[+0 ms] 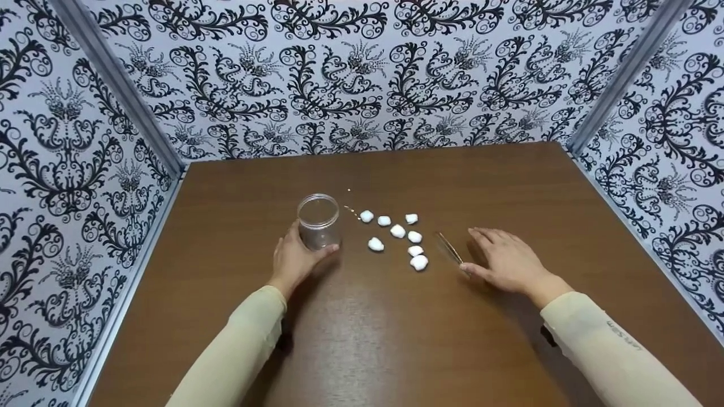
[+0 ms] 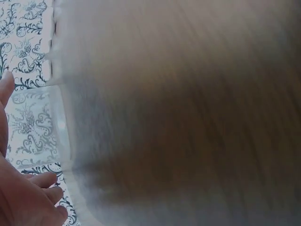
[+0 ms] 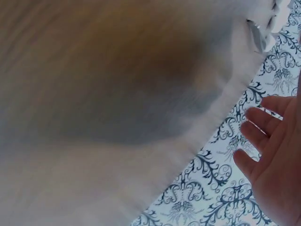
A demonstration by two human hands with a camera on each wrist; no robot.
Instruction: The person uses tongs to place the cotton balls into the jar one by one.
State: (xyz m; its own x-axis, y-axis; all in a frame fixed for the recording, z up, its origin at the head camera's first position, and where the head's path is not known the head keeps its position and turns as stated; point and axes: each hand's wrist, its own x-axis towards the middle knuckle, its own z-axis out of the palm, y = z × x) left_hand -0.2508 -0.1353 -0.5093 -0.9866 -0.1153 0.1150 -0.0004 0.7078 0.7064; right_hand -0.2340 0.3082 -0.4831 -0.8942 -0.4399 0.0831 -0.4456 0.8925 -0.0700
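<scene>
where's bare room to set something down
Bare table: near middle, between the sleeves; far right, between the white balls and back wall. Crowded: the centre, from the clear jar at the left hand, across the balls, to the slim metal tool by the right hand.

A transparent, open-topped jar (image 1: pixel 322 229) stands upright. Eight white, fluffy balls (image 1: pixel 398 231) lie scattered to its right. Farther right slants a slim metallic tool (image 1: pixel 450 248), probably tweezers.
</scene>
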